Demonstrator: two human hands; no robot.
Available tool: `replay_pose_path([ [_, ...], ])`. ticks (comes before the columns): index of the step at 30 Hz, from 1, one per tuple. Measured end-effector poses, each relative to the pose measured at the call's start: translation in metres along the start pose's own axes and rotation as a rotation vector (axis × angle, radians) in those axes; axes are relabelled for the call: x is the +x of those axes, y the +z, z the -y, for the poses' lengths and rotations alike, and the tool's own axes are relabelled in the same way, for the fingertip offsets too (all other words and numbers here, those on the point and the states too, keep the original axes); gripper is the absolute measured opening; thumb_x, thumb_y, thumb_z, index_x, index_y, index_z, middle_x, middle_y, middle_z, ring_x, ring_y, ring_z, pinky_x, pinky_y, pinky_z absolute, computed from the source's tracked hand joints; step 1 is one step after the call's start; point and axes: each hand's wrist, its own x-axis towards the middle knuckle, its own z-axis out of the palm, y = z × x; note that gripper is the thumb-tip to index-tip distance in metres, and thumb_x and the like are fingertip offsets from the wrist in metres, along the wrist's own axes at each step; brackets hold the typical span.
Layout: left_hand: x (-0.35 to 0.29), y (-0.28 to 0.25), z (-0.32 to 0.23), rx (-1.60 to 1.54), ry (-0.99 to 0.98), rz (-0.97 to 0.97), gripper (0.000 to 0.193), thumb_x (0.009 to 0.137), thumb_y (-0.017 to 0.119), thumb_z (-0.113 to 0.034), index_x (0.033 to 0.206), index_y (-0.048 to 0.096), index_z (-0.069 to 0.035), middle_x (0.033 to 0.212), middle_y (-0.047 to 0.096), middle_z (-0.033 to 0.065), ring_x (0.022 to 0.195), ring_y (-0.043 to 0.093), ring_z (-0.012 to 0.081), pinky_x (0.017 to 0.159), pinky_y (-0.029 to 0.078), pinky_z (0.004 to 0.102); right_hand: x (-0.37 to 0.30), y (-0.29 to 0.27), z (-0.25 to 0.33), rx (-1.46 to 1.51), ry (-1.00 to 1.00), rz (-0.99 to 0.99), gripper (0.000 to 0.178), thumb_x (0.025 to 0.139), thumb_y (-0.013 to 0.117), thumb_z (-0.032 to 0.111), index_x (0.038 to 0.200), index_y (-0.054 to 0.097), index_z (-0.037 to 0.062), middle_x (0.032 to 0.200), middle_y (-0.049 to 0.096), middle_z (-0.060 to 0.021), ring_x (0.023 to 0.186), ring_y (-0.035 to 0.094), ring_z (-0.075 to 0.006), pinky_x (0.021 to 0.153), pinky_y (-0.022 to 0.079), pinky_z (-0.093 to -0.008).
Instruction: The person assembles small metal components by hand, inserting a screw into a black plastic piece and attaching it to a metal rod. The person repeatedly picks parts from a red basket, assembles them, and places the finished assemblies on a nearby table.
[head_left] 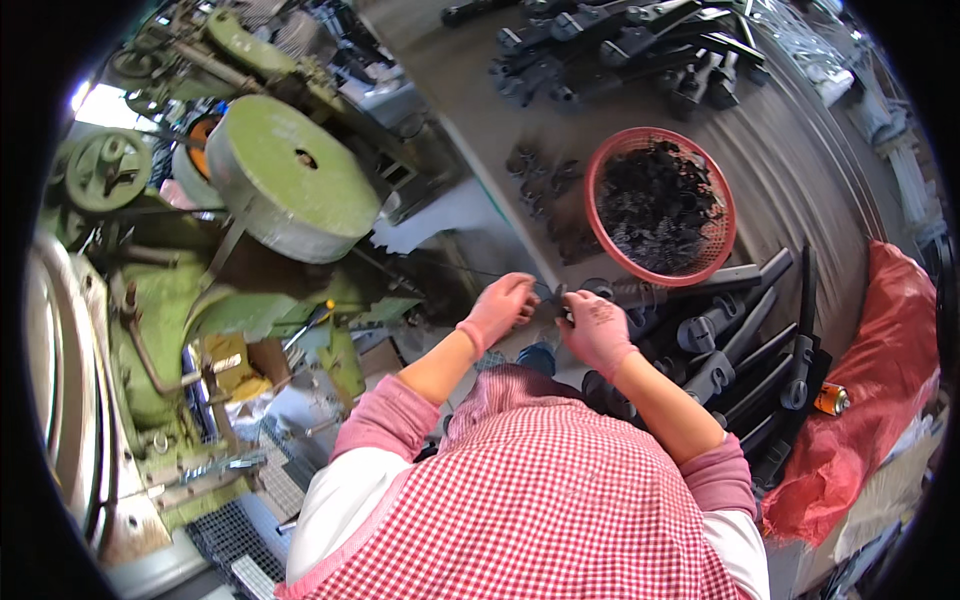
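Observation:
Both my hands wear thin pinkish gloves and are raised in front of me, near the table's edge. My right hand (597, 330) pinches a small black part (556, 300), partly hidden by its fingers. My left hand (503, 303) is just to the left, its fingers curled together; what they hold, if anything, is too small to make out. A red plastic basket (727, 237) heaped with small black pieces (655, 205) stands beyond my right hand. Several loose black pieces (535, 180) lie to its left. Black tubes with grey joints (712, 375) are piled beside my right forearm.
A green machine (290, 170) with a large round wheel cover fills the left side. More black tube parts (570, 45) lie on the far part of the table (790, 180). At the right are a red sack (870, 380) and a small orange can (831, 399).

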Motion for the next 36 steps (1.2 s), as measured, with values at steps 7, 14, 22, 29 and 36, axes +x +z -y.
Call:
replay_pose_path([
  [7, 0.07, -0.03, 0.001, -0.017, 0.015, -0.175, 0.026, 0.098, 0.057, -0.019, 0.12, 0.058, -0.005, 0.099, 0.064, 0.0078, 0.076, 0.061, 0.0139, 0.068, 0.053, 0.0287, 0.096, 0.057, -0.017, -0.479, 0.12, 0.342, 0.019, 0.09, 0.056, 0.025, 0.099, 0.071, 0.0165, 0.105, 0.068, -0.0063, 0.101, 0.066, -0.0245, 0.087, 0.045, -0.043],
  [14, 0.128, 0.024, -0.066, 0.493, 0.782, -0.05, 0.015, 0.094, 0.061, -0.011, 0.105, 0.066, -0.002, 0.094, 0.067, 0.0044, 0.081, 0.063, 0.0119, 0.071, 0.051, 0.0265, 0.1, 0.067, -0.033, -0.838, 0.19, 0.07, 0.021, 0.089, 0.056, 0.018, 0.096, 0.072, 0.007, 0.092, 0.069, -0.01, 0.092, 0.067, -0.025, 0.077, 0.047, -0.0419],
  [22, 0.214, 0.131, -0.115, 1.629, 1.137, 0.303, 0.022, 0.083, 0.06, -0.009, 0.099, 0.071, -0.017, 0.107, 0.063, 0.0068, 0.098, 0.063, 0.0263, 0.085, 0.052, 0.0389, 0.045, -0.068, -0.12, -0.548, 0.496, -0.378, 0.008, 0.077, 0.06, 0.013, 0.085, 0.06, 0.0128, 0.084, 0.063, -0.0072, 0.081, 0.064, -0.025, 0.072, 0.048, -0.0378],
  [29, 0.232, 0.15, -0.117, 1.849, 1.057, 0.348, 0.018, 0.084, 0.059, -0.013, 0.095, 0.072, -0.019, 0.102, 0.062, 0.0086, 0.097, 0.064, 0.0273, 0.081, 0.054, 0.0405, 0.092, -0.067, -0.133, -0.184, 0.79, 0.271, 0.074, 0.084, 0.068, 0.053, 0.131, 0.052, -0.0025, 0.124, 0.066, -0.0152, 0.116, 0.064, -0.026, 0.094, 0.052, -0.0397],
  [36, 0.184, 0.096, -0.118, 1.021, 0.96, 0.149, 0.015, 0.085, 0.071, -0.016, 0.097, 0.069, -0.008, 0.091, 0.065, 0.0123, 0.086, 0.065, 0.0299, 0.077, 0.053, 0.0388, 0.098, -0.036, -0.158, -0.151, 0.586, 0.01, 0.06, 0.074, 0.081, 0.033, 0.116, 0.055, -0.0002, 0.112, 0.068, -0.0186, 0.111, 0.063, -0.0313, 0.096, 0.05, -0.039],
])
